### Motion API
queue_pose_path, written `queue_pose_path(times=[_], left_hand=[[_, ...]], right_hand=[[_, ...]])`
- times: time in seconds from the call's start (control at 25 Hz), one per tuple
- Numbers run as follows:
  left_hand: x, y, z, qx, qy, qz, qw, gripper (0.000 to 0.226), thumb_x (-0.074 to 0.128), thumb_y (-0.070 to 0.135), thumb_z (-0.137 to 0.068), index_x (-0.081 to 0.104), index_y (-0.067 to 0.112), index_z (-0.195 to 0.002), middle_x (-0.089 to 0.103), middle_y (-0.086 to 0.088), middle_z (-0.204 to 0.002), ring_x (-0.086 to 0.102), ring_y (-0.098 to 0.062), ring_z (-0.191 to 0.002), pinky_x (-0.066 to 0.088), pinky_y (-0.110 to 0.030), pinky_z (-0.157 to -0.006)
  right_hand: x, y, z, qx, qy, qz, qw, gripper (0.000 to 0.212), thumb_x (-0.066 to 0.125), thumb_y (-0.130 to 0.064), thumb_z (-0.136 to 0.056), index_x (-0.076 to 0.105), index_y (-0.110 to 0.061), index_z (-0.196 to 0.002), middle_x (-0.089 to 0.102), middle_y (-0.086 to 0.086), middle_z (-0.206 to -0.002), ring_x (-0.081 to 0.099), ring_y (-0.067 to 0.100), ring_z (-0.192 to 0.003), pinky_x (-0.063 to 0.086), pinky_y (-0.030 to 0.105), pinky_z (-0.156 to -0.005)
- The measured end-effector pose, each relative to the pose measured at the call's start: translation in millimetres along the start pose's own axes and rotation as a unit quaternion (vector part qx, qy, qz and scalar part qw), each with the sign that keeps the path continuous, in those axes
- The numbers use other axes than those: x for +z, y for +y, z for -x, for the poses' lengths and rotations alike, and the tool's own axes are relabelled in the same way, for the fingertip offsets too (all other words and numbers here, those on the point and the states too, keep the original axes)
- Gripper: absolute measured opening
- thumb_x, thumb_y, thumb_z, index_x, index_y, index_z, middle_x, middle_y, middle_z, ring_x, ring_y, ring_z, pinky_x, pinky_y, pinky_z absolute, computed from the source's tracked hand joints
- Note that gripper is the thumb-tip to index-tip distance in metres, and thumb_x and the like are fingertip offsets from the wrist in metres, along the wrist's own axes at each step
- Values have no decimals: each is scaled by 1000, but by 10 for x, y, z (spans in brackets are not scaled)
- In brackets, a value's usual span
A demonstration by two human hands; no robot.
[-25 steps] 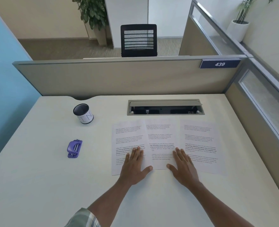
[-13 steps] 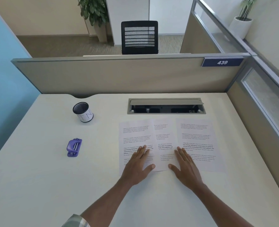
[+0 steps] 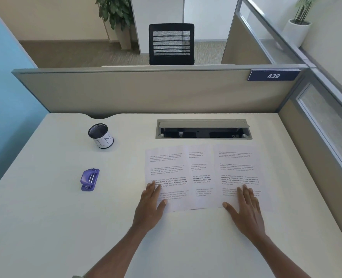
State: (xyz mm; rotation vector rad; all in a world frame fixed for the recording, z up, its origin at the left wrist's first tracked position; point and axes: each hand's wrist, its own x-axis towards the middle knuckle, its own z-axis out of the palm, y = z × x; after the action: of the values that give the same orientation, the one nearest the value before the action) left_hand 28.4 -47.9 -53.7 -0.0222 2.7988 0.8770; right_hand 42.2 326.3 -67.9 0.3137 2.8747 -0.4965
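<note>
Hands part from middle sheet [image 3: 201, 173]: left hand [image 3: 151, 207] flat on left sheet [image 3: 166, 167] near corner, right hand [image 3: 246, 209] flat on right sheet [image 3: 238, 167], fingers straight, gripping nothing. Outer pages now overlap middle one, mid-desk [image 3: 45, 227]. Gathering into single stack appears under way.

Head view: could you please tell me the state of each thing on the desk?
Left hand, open, pressing the left sheet.
Right hand, open, pressing the right sheet.
Middle sheet, flat, edges under both neighbours.
Pen cup, upright, apart.
Hole punch, lying untouched.
Cable hatch, lid raised.
</note>
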Motion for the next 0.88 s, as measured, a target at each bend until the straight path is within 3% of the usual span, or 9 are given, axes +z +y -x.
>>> queue_pose_path(times=[0.68, 0.88], left_hand=[[141, 205, -19, 27, -40, -35, 998, 69, 50, 47, -111, 28, 22, -172, 8, 4, -183, 2, -15, -170, 20, -38, -137], [133, 213, -20, 29, -45, -46, 998, 70, 49, 48, -111, 26, 23, -172, 5, 5, -184, 0, -15, -170, 18, -37, -137]], right_hand=[[207, -443, 139, -53, -20, 9, 998, 96, 41, -70, -107, 3, -15, -175, -9, 3, -184, -10, 22, -171, -2, 40, -139], [222, -503, 186, -86, -19, 18, 996, 81, 35, -57, -114, 1, -16, -175, -10, 3, -183, -10, 21, -171, -1, 38, -138]])
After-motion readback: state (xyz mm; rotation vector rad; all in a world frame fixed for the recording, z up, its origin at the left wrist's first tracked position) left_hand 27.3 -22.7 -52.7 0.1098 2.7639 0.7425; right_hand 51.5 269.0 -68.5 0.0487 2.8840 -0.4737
